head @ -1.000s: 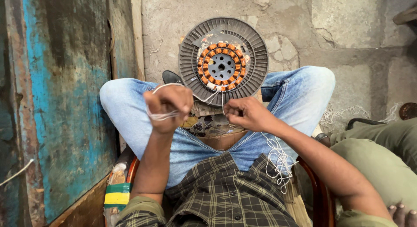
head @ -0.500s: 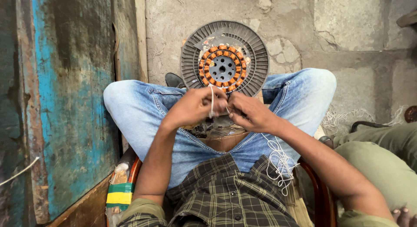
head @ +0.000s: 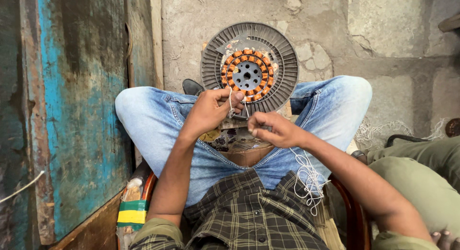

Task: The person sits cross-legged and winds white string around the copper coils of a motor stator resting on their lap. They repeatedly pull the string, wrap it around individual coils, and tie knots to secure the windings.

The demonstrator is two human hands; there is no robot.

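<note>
You sit over a cracked concrete floor — peeling blue door at left. Your left hand pinches white string; right hand, fingers curled, grips it near the round stator.

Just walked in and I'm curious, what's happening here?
A person sits cross-legged with a round grey motor stator, ringed with copper coils, propped against the legs. The left hand pinches white string at the lower edge of the coils, while the right hand grips it nearby. Loose string trails over the lap.
</note>
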